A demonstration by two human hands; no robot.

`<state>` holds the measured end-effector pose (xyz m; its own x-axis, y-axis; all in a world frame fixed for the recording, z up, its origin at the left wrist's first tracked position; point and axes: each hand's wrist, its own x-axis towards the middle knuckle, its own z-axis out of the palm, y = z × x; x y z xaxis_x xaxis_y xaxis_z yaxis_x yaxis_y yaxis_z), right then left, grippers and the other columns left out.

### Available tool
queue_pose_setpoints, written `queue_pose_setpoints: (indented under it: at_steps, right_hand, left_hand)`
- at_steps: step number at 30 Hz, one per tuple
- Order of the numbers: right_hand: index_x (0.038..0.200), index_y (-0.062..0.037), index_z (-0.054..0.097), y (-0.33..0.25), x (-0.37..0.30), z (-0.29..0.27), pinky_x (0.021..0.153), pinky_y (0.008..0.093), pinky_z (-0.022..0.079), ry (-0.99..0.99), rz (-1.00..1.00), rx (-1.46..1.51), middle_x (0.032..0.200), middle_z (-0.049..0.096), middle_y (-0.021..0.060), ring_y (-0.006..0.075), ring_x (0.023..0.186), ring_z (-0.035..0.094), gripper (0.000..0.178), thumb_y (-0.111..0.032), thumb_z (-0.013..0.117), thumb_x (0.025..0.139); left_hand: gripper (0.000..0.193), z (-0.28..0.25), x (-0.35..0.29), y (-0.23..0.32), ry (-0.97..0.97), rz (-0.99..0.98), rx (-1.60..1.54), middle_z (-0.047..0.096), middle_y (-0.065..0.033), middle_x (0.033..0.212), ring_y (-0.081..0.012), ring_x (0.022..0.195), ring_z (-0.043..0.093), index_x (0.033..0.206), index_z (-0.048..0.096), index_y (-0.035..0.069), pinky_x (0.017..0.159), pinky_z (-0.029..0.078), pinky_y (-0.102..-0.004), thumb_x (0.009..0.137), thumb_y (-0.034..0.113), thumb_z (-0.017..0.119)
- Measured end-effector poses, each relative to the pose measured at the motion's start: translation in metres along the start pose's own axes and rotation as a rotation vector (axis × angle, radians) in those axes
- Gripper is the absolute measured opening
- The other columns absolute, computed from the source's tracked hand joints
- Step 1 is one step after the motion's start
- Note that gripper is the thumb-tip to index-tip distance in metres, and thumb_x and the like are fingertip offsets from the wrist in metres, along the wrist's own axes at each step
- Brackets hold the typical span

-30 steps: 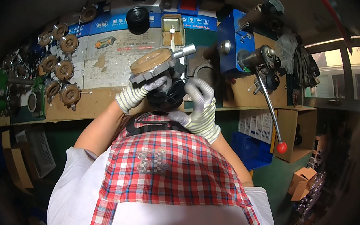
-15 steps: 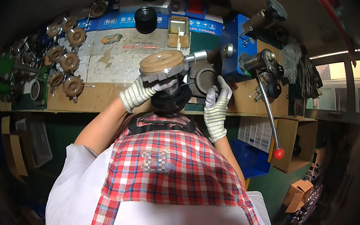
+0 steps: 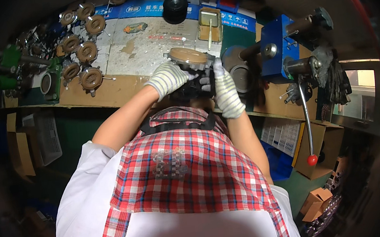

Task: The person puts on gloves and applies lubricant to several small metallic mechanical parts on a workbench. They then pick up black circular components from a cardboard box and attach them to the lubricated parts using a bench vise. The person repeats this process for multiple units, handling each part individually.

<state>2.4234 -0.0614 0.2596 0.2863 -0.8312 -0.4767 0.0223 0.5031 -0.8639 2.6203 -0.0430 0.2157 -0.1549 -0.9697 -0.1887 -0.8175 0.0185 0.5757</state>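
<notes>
Between my gloved hands, in front of my chest, is a round part with a brown disc top and a grey toothed metal rim (image 3: 188,58). It is tilted, and the dark body under it (image 3: 188,90) is mostly in shadow. My left hand (image 3: 170,79), in a striped glove, holds the left side just below the rim. My right hand (image 3: 228,93) closes on the right side, its fingertips curled against the dark body. To the right of that hand stands a blue lever press (image 3: 277,50) with a dark round plate (image 3: 241,76) beside it.
Several similar brown-disc parts (image 3: 87,51) lie at the bench's left. At the back are a black ring-shaped part (image 3: 175,9) and a small tray with a brush (image 3: 210,25). The press's red-knobbed lever (image 3: 312,159) hangs past the bench edge, near an open carton (image 3: 319,148).
My right hand has moved from beside the round part onto its right side. The part is lower and more tilted. The whole view has shifted, so the bench appears further right.
</notes>
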Motion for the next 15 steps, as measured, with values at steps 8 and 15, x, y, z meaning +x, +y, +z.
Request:
queue_pose_setpoints:
  at_steps: [8,15]
  right_hand:
    - [0.114,-0.0118,0.061,0.035,0.061,0.037,0.061,0.0337,0.055,-0.055,0.24,0.3,0.09,0.067,0.0031,0.0176,0.068,0.063,0.057,-0.064,0.051,0.096]
    - [0.128,-0.0095,0.061,0.066,0.079,0.058,0.078,0.0388,0.055,0.004,0.217,0.144,0.112,0.07,0.008,0.0195,0.096,0.066,0.072,-0.071,0.042,0.095]
  left_hand:
    - [0.05,-0.015,0.001,-0.028,-0.077,-0.234,0.172,0.071,-0.0212,0.105,-0.0378,0.101,0.067,0.104,0.074,0.004,0.093,0.051,-0.044,0.085,0.049,0.059]
    - [0.072,0.032,-0.001,-0.085,0.018,-0.242,-1.402,0.046,-0.0152,0.149,-0.0329,0.137,0.041,0.146,0.042,0.011,0.118,0.022,-0.0485,0.097,0.063,0.031]
